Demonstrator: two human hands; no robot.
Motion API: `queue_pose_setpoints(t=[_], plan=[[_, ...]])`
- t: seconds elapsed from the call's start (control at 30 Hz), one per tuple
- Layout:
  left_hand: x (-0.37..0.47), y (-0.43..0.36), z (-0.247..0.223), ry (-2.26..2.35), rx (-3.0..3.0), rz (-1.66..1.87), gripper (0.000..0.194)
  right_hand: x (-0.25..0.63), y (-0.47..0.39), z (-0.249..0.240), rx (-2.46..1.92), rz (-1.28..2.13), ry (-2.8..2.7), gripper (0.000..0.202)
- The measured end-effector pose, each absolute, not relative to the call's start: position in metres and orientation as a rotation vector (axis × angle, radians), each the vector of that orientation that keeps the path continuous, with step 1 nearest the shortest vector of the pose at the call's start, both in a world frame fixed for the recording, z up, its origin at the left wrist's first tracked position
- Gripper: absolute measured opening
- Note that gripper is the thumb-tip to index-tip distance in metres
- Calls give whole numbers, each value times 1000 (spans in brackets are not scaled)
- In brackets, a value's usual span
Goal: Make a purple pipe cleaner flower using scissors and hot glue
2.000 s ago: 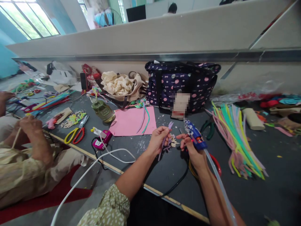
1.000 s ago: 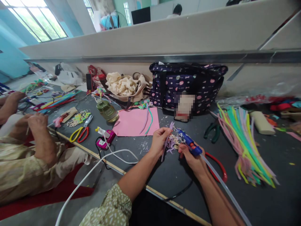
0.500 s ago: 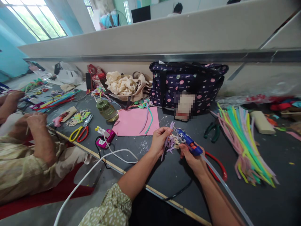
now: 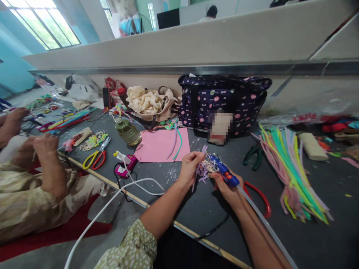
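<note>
Between the fingertips of my left hand point(image 4: 191, 164) is a lilac pipe cleaner point(image 4: 198, 168), its short forked end pointing up. My right hand point(image 4: 228, 188) is closed around a blue glue gun point(image 4: 227, 175) with orange parts. Out of the gun's back runs a long clear glue stick point(image 4: 266, 226), lying along my right forearm. The gun's nozzle points away to the upper left, and I cannot see its tip clearly. Short lilac and cream pieces point(image 4: 204, 172) lie in a small pile between my hands. Beside my right wrist shows a red handle point(image 4: 262, 198), partly hidden.
A pink sheet point(image 4: 157, 147) lies ahead, with a glass bottle point(image 4: 127, 131) on its left. Pipe cleaners point(image 4: 293, 172) and green-handled pliers point(image 4: 253, 157) are at right. A dark patterned bag point(image 4: 224, 99) stands behind. A white cable point(image 4: 112, 201) crosses the table edge. Another person's hands point(image 4: 46, 147) work at left.
My right hand has shifted slightly, bringing the glue gun a little lower and its glue stick further left. My left hand and the lilac pipe cleaner stay nearly in place.
</note>
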State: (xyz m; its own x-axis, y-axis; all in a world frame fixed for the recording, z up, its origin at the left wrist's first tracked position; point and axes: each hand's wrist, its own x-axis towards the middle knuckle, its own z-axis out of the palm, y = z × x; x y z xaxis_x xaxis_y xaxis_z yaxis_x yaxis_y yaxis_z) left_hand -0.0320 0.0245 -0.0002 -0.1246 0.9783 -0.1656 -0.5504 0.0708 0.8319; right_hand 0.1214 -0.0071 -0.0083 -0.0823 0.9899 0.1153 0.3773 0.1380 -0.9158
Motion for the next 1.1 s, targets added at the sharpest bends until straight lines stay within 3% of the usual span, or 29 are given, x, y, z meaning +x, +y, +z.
queue_pose_setpoints(t=[0.5,0.7,1.1], plan=[[-33,24,4,962,602,1503,32,120,-7,-7,-1394,981,-1458,30],[-34,27,3,994,525,1541,35,119,1,-7,-1427,836,-1261,30],[-37,29,3,959,467,1645,33,122,16,-36,-1369,916,-1697,27]])
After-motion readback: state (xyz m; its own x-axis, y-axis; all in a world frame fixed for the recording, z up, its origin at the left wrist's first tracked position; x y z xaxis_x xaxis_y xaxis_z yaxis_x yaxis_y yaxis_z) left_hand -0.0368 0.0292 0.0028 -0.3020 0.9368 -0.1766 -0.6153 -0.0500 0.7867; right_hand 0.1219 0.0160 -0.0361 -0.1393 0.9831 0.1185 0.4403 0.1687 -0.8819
